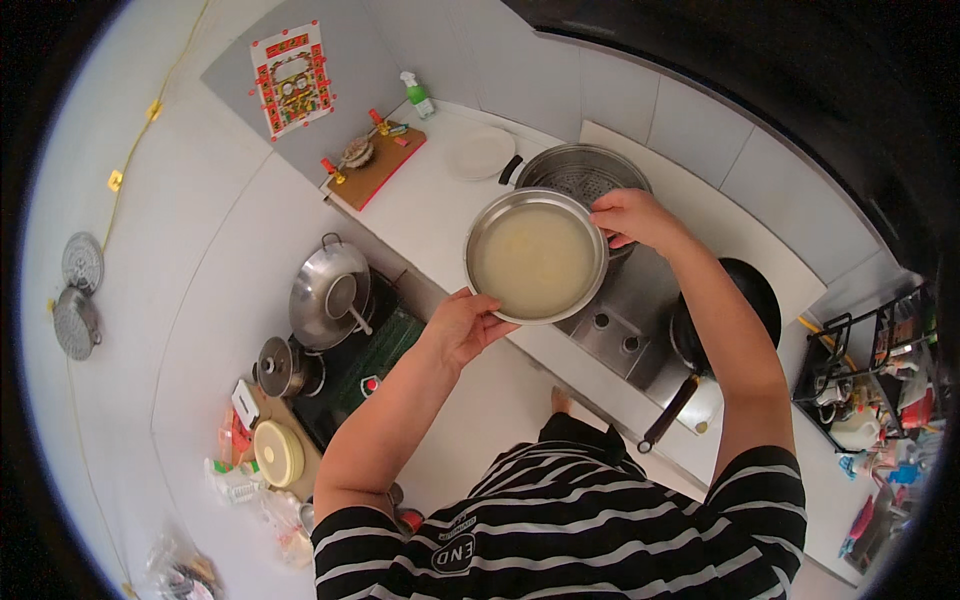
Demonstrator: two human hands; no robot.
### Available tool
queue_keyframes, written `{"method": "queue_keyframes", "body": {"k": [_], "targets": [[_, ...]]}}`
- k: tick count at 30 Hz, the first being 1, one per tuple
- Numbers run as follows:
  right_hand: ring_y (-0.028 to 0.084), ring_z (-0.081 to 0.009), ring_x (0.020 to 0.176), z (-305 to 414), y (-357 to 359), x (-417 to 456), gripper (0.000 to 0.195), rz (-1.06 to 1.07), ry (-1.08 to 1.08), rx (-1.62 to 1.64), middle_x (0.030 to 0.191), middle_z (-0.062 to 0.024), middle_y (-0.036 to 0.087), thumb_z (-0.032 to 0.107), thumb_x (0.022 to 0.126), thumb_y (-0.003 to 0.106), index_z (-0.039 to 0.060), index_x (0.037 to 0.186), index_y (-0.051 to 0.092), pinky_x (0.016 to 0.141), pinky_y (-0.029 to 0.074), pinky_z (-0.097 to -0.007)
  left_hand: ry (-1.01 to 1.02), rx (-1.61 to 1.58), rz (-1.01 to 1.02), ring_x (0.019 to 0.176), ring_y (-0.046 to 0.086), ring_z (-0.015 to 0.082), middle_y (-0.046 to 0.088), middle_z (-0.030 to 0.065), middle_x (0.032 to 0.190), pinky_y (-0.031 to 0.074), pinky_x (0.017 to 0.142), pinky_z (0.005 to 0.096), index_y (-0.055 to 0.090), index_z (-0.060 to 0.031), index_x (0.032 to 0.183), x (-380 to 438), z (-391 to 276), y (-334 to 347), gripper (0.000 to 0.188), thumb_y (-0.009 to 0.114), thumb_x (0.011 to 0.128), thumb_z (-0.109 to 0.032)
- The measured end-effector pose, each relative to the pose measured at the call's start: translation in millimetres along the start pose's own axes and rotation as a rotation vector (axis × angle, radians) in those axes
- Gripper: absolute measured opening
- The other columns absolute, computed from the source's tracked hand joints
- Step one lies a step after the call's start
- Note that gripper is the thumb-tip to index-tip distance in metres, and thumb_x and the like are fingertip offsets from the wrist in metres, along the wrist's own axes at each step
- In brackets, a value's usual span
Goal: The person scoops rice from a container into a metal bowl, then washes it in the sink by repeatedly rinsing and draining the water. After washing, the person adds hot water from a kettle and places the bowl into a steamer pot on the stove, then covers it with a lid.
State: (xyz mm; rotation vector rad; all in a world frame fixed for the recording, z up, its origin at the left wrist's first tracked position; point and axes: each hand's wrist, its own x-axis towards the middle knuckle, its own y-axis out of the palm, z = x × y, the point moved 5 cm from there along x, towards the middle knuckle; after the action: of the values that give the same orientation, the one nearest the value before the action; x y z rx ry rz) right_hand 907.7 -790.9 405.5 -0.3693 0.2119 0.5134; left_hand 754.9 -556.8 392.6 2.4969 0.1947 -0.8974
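Observation:
Between my two hands I hold a round metal pan with a pale, cloudy yellowish liquid or batter in it. My left hand grips its near left rim, thumb on top and fingers beneath. The far right rim is pinched by my right hand. Just beyond the pan stands a steamer pot with a perforated steamer tray inside and a black side handle. The held pan covers the steamer's near side. Below it lies a stainless gas stove.
A black frying pan sits on the stove, its handle pointing toward me. On the counter are a white plate and a green spray bottle. A wok and a lidded pot stand at left; a rack holds bottles at right.

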Motion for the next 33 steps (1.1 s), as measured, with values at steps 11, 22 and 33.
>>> {"method": "queue_keyframes", "body": {"k": [11, 22, 33], "targets": [[0.062, -0.0214, 0.084, -19, -50, 95, 0.047, -0.114, 0.222, -0.116, 0.100, -0.0120, 0.059, 0.006, 0.070, 0.066, 0.0006, 0.114, 0.053, 0.066, 0.056, -0.0340, -0.114, 0.115, 0.183, 0.088, 0.063, 0.0250, 0.058, 0.0163, 0.103, 0.055, 0.080, 0.0370, 0.042, 0.0029, 0.109, 131, -33, 28, 0.028, 0.049, 0.083, 0.001], [0.064, -0.0236, 0.073, -91, -73, 131, 0.036, -0.435, 0.324, -0.230, 0.086, -0.0134, 0.063, 0.004, 0.065, 0.062, 0.0025, 0.101, 0.059, 0.054, 0.053, -0.0340, -0.267, 0.195, 0.407, 0.097, 0.059, 0.0274, 0.054, 0.0176, 0.108, 0.051, 0.087, 0.0424, 0.043, 0.0032, 0.110, 221, -50, 43, 0.028, 0.050, 0.083, 0.001], [0.065, -0.0251, 0.073, -129, -68, 127, 0.027, -0.673, 0.489, -0.154, 0.088, -0.0148, 0.065, 0.004, 0.066, 0.063, 0.0007, 0.092, 0.063, 0.056, 0.054, -0.0343, -0.338, 0.195, 0.299, 0.097, 0.056, 0.0276, 0.053, 0.0159, 0.104, 0.046, 0.091, 0.0442, 0.044, 0.0018, 0.109, 255, -58, 40, 0.024, 0.050, 0.087, -0.005]]}}
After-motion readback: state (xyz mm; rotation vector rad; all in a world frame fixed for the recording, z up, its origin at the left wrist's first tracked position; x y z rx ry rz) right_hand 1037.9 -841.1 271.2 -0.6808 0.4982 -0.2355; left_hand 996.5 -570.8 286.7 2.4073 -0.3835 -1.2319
